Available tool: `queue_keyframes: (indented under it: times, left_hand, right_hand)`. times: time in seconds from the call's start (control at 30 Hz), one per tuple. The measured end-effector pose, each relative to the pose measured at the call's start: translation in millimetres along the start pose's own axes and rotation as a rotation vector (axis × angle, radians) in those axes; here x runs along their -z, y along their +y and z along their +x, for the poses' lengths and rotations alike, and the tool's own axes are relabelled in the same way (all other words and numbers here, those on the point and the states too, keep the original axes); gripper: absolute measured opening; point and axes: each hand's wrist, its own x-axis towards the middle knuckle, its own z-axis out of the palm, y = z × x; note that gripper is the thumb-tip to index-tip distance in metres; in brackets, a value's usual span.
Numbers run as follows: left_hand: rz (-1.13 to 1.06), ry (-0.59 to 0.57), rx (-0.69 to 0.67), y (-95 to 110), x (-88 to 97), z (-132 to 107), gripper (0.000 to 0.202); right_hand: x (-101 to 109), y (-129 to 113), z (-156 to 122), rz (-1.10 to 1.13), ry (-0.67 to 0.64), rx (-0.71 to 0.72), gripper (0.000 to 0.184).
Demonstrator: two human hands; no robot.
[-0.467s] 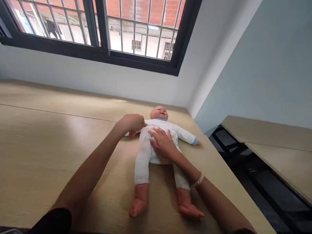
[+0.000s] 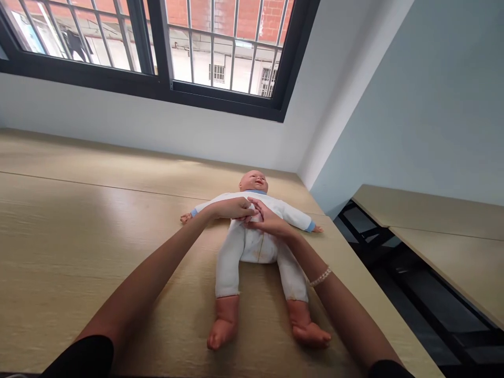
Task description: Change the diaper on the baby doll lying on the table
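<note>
A baby doll (image 2: 260, 248) in a white suit with blue collar and cuffs lies on its back on the table, its head toward the window and its feet toward me. Over its chest my two hands meet. My left hand (image 2: 236, 208) is closed, fingers curled beside the right fingertips. Coming from the other side, my right hand (image 2: 270, 219) has its fingers bent together at the front of the suit. Whether cloth or something small is between the fingers is hidden.
The pale wooden table (image 2: 98, 252) has a seam across it and ends at a right edge. Beyond a gap stands another table (image 2: 444, 236) with a dark frame. A barred window (image 2: 224, 97) is in the wall behind.
My left hand has moved right, from the doll's arm to its chest. My right hand, earlier spread flat on the belly, has shifted up and its fingers have drawn in.
</note>
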Motion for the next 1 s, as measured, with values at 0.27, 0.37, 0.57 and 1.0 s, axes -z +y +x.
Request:
queue_keyframes:
  times: [0.27, 0.37, 0.57, 1.0]
  left_hand:
    - [0.090, 0.055, -0.005, 1.2, -9.8, 5.4, 0.040]
    - [0.061, 0.053, -0.038, -4.7, -13.0, 10.2, 0.041]
    - [-0.002, 0.008, -0.013, -11.7, -14.0, 14.5, 0.031]
    - [0.015, 0.023, 0.069, -11.8, -13.9, 12.2, 0.028]
  right_hand:
    - [16.7, -1.6, -11.1, 0.644, -0.001, 0.003, 0.054]
    - [13.7, 2.8, -7.5, 0.720, 0.130, -0.047, 0.045]
    - [12.2, 2.4, -2.7, 0.638, 0.312, -0.072, 0.036]
    - [24.8, -12.9, -12.7, -0.133, 0.162, -0.164, 0.037]
